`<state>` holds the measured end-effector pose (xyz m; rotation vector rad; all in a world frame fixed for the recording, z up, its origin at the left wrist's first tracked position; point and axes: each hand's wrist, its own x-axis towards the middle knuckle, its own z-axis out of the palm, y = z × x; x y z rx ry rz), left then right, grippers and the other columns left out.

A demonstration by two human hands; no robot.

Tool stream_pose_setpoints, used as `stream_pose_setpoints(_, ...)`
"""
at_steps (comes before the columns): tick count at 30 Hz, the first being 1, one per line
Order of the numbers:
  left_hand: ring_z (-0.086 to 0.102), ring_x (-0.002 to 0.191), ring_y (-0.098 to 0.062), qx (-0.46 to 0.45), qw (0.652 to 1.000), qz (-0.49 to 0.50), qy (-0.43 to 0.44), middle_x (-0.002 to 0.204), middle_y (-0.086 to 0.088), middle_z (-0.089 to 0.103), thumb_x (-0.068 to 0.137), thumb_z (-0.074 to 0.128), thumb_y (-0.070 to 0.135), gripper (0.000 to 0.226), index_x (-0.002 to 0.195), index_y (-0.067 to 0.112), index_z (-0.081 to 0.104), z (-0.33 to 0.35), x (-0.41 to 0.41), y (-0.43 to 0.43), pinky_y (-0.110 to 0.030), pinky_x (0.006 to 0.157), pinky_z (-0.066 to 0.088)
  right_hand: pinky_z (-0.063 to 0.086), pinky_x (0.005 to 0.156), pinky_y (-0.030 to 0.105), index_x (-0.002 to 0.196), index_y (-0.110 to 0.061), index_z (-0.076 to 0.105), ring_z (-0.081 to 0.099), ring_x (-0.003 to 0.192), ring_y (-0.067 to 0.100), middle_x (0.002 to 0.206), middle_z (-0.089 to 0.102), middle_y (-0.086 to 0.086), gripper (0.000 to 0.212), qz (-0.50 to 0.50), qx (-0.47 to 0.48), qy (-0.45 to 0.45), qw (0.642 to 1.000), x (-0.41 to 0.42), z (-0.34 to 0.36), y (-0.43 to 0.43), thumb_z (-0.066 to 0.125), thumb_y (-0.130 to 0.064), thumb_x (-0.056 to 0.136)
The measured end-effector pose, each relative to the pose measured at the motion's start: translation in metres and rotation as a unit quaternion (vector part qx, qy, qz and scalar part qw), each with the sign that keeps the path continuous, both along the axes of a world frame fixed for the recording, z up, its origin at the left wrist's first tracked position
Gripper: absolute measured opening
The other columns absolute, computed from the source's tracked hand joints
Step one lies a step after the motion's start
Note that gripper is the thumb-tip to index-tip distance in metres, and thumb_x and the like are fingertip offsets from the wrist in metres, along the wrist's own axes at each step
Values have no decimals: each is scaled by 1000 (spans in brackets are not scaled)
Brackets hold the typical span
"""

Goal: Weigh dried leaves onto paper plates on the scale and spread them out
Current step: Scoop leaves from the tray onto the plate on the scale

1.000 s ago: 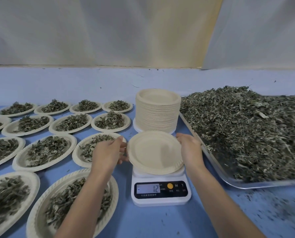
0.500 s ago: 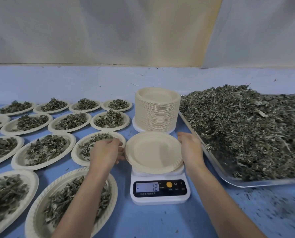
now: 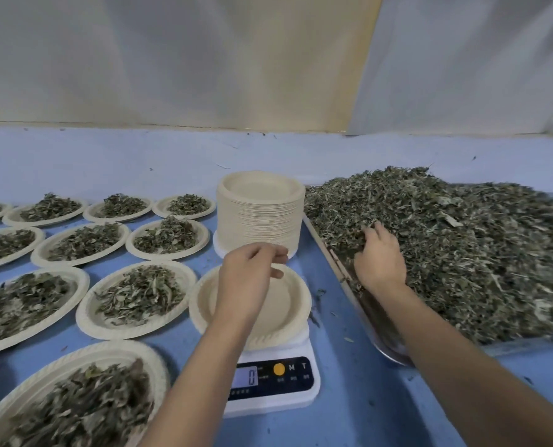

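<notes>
We are starting to fill the bare plate (image 3: 288,303) on the scale (image 3: 289,380). Our left hand (image 3: 249,279) is hovering above it, loose and empty. Our right hand (image 3: 380,258) is burrowing into the dried leaves (image 3: 468,246) right of the scale, and we cannot tell its grip. Next we judge a light handful is needed.

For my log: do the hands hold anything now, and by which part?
Left hand holds nothing above the empty plate. Right hand reaches into the leaf pile; a grip cannot be told.

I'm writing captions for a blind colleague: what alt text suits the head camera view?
An empty paper plate sits on a scale reading 0 while the right hand reaches into a tray heaped with dried leaves and the left hand hovers over the plate. Leaf-filled plates lie to its left.
</notes>
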<state>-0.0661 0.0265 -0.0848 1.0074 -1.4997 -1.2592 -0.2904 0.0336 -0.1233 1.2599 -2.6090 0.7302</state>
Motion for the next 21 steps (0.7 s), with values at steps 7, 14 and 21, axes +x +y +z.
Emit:
stream_pose_setpoints(7,59,54,-1,0,999,-35,23,76,9,72,90,48,13,29,75,20,71,0,-35,-1,-8,47,38,10,115,52,151,-31,9,-2,144,39,159,-14,1,72,-51,117,83,988,-34,-11,-30,51,-27,93)
stream_pose_setpoints(14,59,53,-1,34,999,-26,32,76,8,73,90,48,15,27,77,18,72,2,-29,-5,-21,58,41,26,107,52,142,-17,36,17,138,38,155,18,6,51,-38,192,39,980,-17,1,-35,46,-34,95)
stream_pose_setpoints(21,58,53,-2,27,999,-33,17,77,7,73,91,47,14,27,79,17,72,3,-31,1,-23,58,39,41,66,30,80,-6,57,52,75,27,85,57,10,31,54,141,-25,988,12,15,-26,47,-31,94)
